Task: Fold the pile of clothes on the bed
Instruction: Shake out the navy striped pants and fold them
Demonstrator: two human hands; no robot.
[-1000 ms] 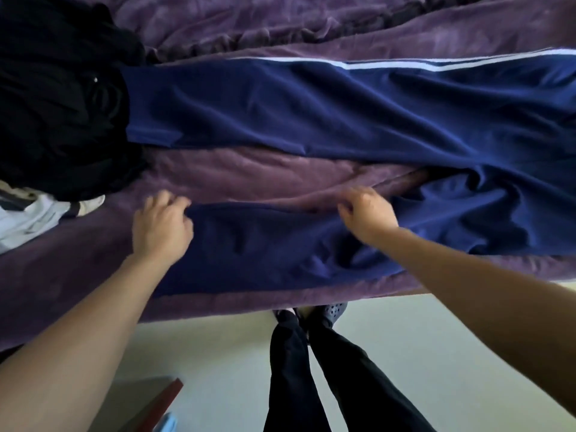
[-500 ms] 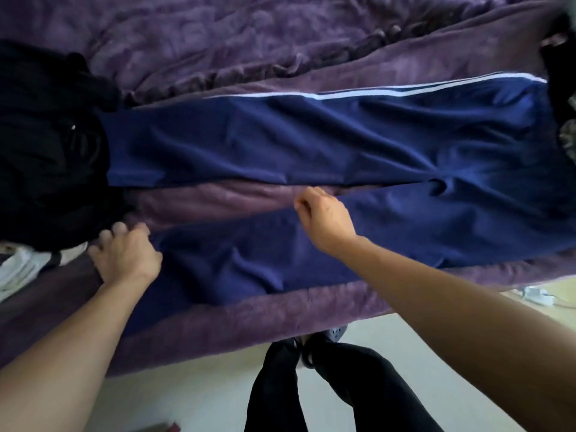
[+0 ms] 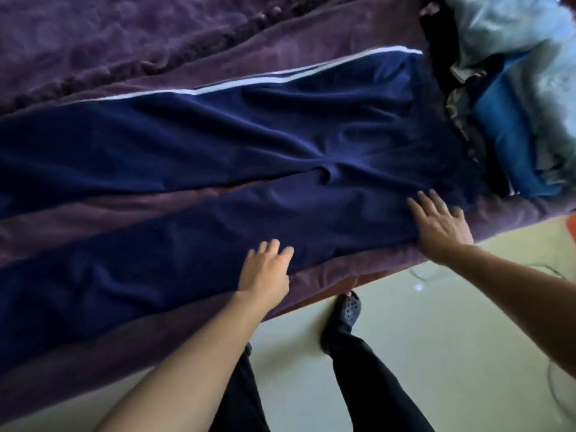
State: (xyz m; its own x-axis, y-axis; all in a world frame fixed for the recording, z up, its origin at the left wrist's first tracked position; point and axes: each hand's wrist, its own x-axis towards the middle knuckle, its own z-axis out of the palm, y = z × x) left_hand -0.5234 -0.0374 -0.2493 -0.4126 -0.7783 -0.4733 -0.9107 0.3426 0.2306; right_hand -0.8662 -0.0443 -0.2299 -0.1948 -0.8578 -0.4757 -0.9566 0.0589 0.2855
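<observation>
Both hands, the left hand (image 3: 265,271) and right hand (image 3: 441,226), press with fingers straight and gripping nothing on navy track pants (image 3: 233,169) spread across a purple-covered bed (image 3: 156,51).

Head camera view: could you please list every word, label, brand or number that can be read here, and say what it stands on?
No text can be read in this view.
Navy track pants: only a plain white side stripe shows, with no lettering.
Pile of clothes on the right: blurred, and no print is legible.
Dark clog: no brand mark is legible.
</observation>
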